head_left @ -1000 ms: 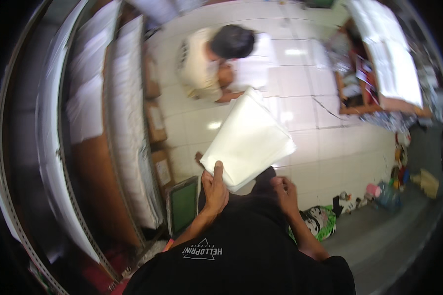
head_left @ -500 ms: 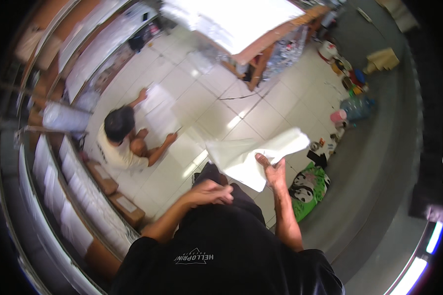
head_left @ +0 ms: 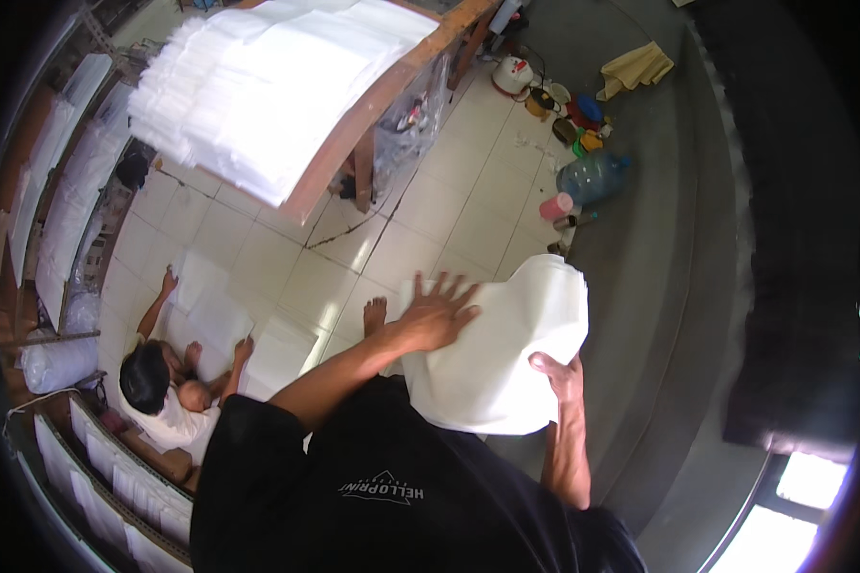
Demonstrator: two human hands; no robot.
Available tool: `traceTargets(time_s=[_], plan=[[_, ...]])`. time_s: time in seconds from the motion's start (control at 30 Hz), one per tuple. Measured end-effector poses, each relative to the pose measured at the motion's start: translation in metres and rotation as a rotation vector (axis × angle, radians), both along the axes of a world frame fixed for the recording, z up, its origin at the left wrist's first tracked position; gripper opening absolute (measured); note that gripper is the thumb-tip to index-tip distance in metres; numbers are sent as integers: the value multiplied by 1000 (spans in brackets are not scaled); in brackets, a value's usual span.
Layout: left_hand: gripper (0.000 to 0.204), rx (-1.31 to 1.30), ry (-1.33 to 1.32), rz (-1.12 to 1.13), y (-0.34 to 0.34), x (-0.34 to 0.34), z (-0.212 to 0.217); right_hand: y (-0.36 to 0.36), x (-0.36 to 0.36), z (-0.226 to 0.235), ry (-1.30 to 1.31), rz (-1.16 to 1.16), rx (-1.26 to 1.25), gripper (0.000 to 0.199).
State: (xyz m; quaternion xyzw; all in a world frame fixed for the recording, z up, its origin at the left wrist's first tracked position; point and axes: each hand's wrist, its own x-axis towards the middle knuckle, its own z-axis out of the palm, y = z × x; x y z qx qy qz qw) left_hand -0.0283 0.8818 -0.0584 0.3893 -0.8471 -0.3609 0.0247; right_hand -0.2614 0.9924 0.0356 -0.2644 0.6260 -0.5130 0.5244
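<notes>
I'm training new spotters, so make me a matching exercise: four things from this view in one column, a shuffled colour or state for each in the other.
Column one:
1. Left grip
2. Right grip
3. Cup
4. Jug

Column two:
A. Holding the white stack at its right side
B. See-through blue
C. Spread on top of the stack
D. Pink

Pairs: 1-C; 2-A; 3-D; 4-B

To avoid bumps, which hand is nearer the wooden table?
Left: the left hand is below and right of the table in view; the right hand lies farther that way.
</notes>
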Motion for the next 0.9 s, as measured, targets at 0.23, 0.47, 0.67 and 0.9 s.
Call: traceTargets(time_s=[0.23, 0.47, 0.67, 0.9], plan=[[65, 130, 647, 710, -198, 8, 49, -95, -47, 24, -52, -246, -2, 75], [62, -233, 172, -14, -180, -191, -13, -236, -114, -1, 128, -229, -150, 76], [42, 50, 603, 834, -396, -174, 82, -285, -232, -14, -232, -161, -12, 46], [59, 36, 527, 201, -432, -333, 95, -417, -255, 65, -230, 82, -86, 58]])
